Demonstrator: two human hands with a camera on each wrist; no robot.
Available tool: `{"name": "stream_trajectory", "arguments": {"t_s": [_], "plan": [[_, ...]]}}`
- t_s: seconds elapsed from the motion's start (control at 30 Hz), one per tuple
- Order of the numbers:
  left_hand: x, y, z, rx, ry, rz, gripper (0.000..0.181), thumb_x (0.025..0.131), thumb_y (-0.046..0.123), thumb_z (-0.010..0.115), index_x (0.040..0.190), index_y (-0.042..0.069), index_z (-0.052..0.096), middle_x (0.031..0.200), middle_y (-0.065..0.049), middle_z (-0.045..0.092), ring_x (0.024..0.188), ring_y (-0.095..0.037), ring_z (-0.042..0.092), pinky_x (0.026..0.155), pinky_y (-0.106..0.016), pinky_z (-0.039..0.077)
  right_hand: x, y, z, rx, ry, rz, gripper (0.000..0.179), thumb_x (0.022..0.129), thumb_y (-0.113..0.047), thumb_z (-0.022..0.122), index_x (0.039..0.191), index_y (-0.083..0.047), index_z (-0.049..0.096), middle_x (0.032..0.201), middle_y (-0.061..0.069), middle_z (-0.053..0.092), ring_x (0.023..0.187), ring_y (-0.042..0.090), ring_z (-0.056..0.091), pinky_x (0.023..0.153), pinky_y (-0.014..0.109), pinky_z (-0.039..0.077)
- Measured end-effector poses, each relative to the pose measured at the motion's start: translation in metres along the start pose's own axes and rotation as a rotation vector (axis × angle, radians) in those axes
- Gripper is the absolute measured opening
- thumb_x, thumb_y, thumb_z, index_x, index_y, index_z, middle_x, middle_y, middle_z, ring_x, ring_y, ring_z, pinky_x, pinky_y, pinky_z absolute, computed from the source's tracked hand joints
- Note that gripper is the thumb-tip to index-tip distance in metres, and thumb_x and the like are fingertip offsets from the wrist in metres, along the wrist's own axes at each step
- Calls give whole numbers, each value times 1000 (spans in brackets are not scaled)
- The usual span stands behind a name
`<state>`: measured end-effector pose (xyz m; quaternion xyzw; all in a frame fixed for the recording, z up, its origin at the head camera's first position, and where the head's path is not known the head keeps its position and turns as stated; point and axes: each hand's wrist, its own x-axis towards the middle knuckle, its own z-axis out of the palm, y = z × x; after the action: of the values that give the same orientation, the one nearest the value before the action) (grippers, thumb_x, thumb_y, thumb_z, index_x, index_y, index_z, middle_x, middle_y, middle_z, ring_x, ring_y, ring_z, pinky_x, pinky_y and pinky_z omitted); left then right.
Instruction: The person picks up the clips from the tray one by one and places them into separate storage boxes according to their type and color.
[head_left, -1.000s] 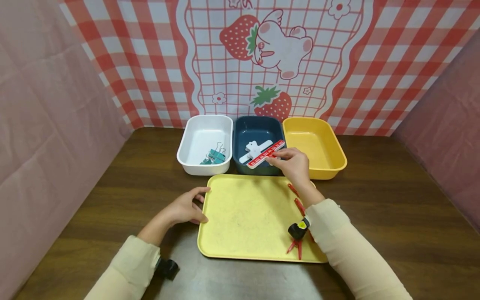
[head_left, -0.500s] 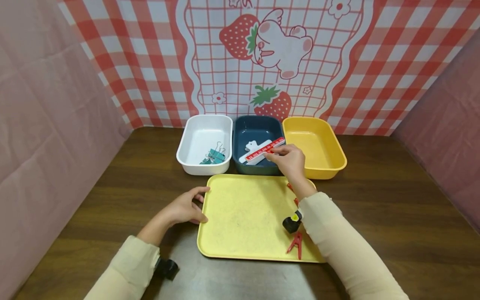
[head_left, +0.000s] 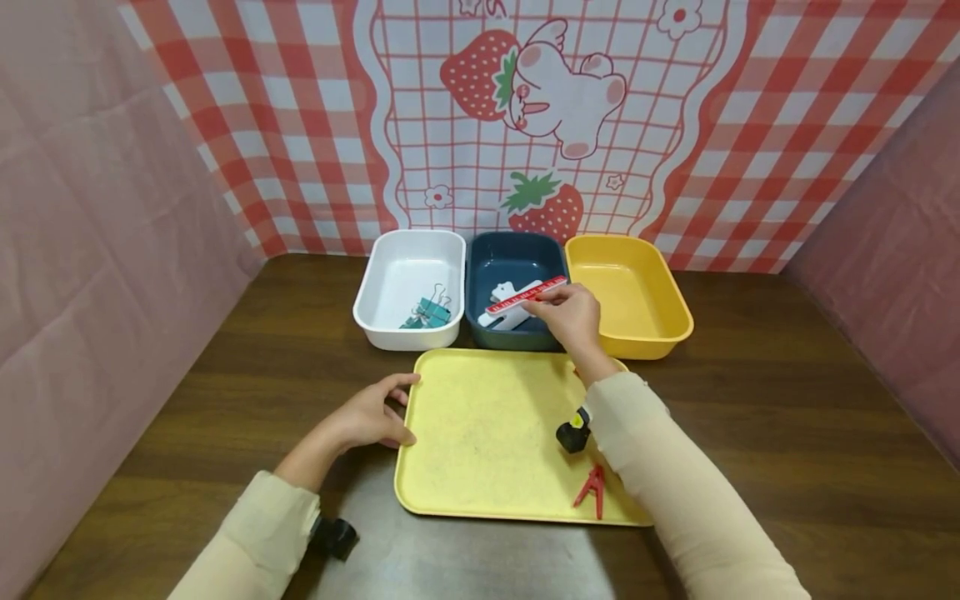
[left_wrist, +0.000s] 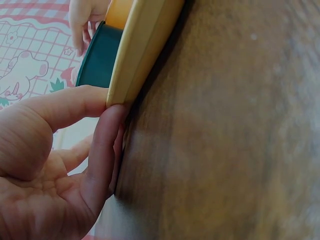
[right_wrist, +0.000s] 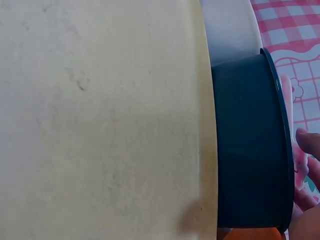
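Over the dark blue bin [head_left: 517, 250], my right hand [head_left: 570, 317] pinches a long red clip [head_left: 525, 294] with white markings. Beneath it in that bin lie white clips [head_left: 504, 291], partly covered. In the right wrist view the fingertips [right_wrist: 309, 142] show at the bin's far rim, with part of the clip [right_wrist: 300, 167] beside them. My left hand [head_left: 373, 414] holds the left edge of a yellow tray [head_left: 480, 433]. The left wrist view shows thumb and finger pinching the tray's rim [left_wrist: 127, 75]. A red clothespin-like clip [head_left: 592, 490] lies at the tray's lower right.
A white bin [head_left: 408, 267] with teal binder clips [head_left: 429, 312] stands left of the dark blue one. To the right is a yellow bin [head_left: 626, 292]. My right forearm hides part of the tray's right side. A checked cloth [head_left: 315, 125] hangs behind.
The right hand has shifted slightly left and away from me with the red clip, further over the dark blue bin. The left hand stays at the tray's edge.
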<state>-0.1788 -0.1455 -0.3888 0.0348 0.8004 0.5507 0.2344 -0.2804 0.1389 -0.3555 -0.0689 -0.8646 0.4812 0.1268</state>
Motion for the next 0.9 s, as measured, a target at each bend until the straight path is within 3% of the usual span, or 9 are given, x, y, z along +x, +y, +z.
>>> {"name": "stream_trajectory", "arguments": {"t_s": [0.47,0.9], "plan": [[-2,0,1,-3,-6,22,85,65,-15,72,139,2,35,109,-17,40,70,-19,61,62,-36,56,10,-1,7,-52,-10,4,25,75,-22,79,88,-3,69,97,10,56,88,24,50,67,32,47],[-3,2,0,-7,-8,18,84,65,-16,71,138,2,35,108,-17,39,69,-19,61,62,-36,56,19,-4,10,-60,11,31,26,75,-24,79,88,-4,70,87,10,63,81,23,53,62,30,46]]}}
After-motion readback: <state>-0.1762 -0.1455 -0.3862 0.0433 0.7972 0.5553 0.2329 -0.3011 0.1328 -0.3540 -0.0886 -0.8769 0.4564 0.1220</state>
